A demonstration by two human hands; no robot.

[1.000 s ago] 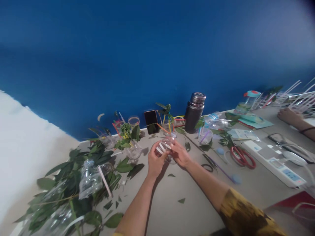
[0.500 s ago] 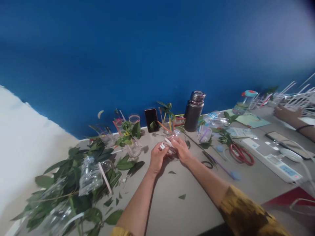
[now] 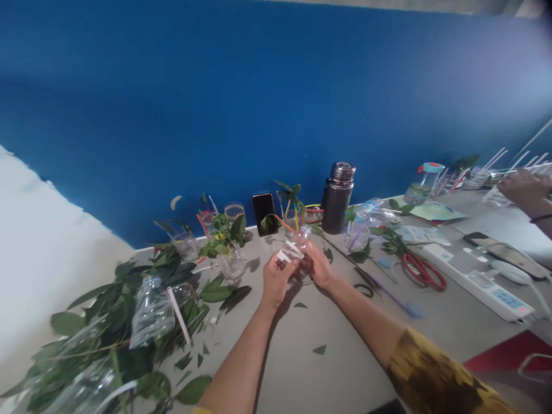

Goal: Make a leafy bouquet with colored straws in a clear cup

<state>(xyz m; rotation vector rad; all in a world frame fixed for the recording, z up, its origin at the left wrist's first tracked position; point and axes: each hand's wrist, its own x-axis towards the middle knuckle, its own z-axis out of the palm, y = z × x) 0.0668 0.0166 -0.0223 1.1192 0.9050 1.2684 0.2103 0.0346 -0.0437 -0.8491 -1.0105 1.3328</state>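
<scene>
Both of my hands meet over the grey table, closed round a small clear plastic container with white strips on it. My left hand grips its left side, thumb on a white strip. My right hand grips its right side. The container is lifted a little off the table. Straight behind it stand a black phone and a dark steel flask.
Leafy branches and crumpled clear bottles cover the left. Clear cups with sprigs and coloured straws line the blue wall. Red-handled scissors and a white power strip lie at right. Another person's hand works far right.
My hands have stayed on the container, turning it slightly. The view has tilted a little. The other person's hand at far right has moved up and away.
</scene>
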